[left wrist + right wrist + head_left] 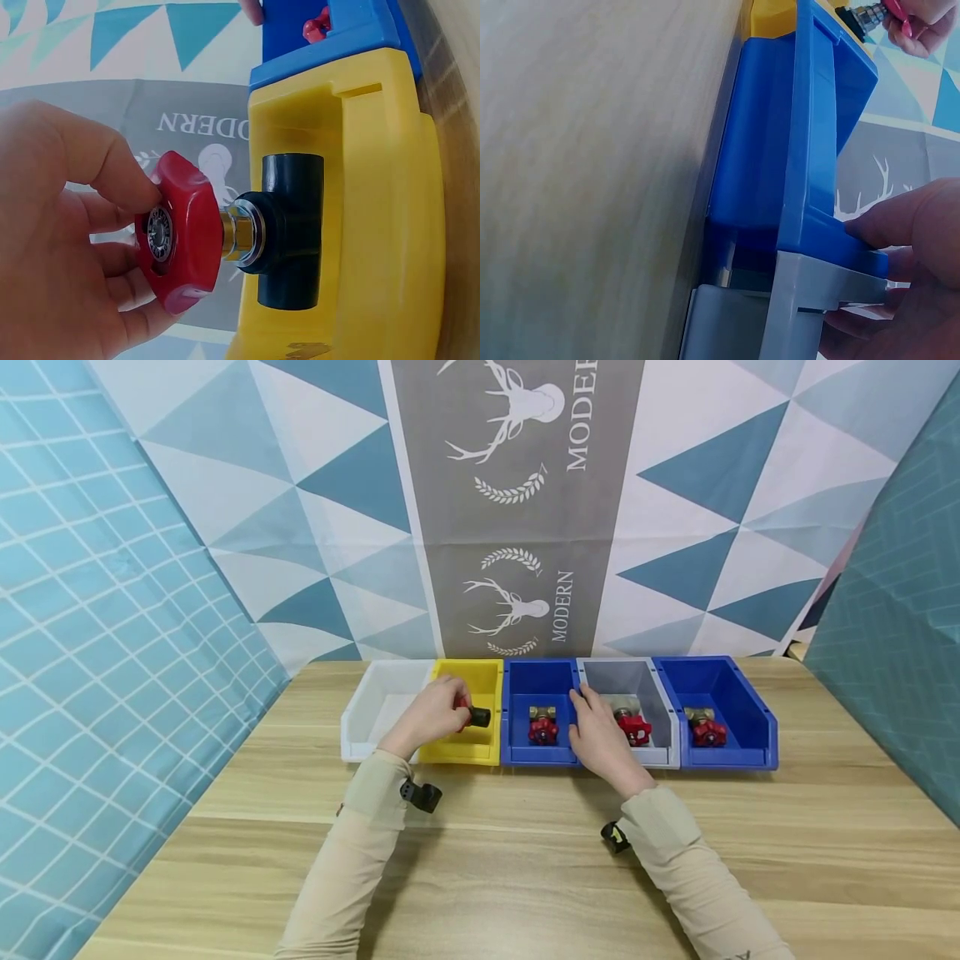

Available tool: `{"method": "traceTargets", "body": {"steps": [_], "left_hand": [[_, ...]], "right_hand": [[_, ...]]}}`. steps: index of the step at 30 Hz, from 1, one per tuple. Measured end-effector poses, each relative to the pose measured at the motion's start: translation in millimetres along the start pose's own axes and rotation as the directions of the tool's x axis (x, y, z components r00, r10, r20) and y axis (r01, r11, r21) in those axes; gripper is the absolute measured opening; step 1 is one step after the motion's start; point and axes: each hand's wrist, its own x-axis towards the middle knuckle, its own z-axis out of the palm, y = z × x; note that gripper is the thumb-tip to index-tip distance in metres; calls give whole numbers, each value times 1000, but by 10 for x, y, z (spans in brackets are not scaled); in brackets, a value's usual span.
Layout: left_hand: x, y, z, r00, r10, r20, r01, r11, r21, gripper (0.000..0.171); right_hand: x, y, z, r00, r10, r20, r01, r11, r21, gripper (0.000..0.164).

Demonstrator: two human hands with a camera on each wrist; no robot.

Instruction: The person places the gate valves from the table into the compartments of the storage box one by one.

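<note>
In the left wrist view my left hand (67,225) grips the red handwheel (184,232) of a valve with a brass neck and black tee-shaped body (291,232). That valve is tilted on its side at the yellow bin (390,217). My right hand (603,735) rests on the adjoining walls of the middle blue bin (540,756) and the grey bin (660,758). Its thumb touches the blue rim in the right wrist view, while the other fingers lie by the grey side, partly hidden. Red-wheeled brass valves lie in the blue bin (543,727) and grey bin (633,728).
A white bin (358,750) stands at the row's left end. At the right end, another blue bin (757,758) holds a red-wheeled valve (707,731). All stand on a wooden table (510,877) before a patterned backdrop (517,518).
</note>
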Motion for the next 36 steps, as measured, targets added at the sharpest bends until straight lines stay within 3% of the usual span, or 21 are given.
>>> {"method": "traceTargets", "body": {"steps": [15,36], "left_hand": [[87,-126,188,1000,4,4,-4,1000,15,9],[84,-150,340,997,-59,42,58,998,36,9]], "right_hand": [[-1,-11,10,1000,17,13,-17,1000,1,55],[-7,-10,17,1000,-2,-3,2,1000,-13,54]]}}
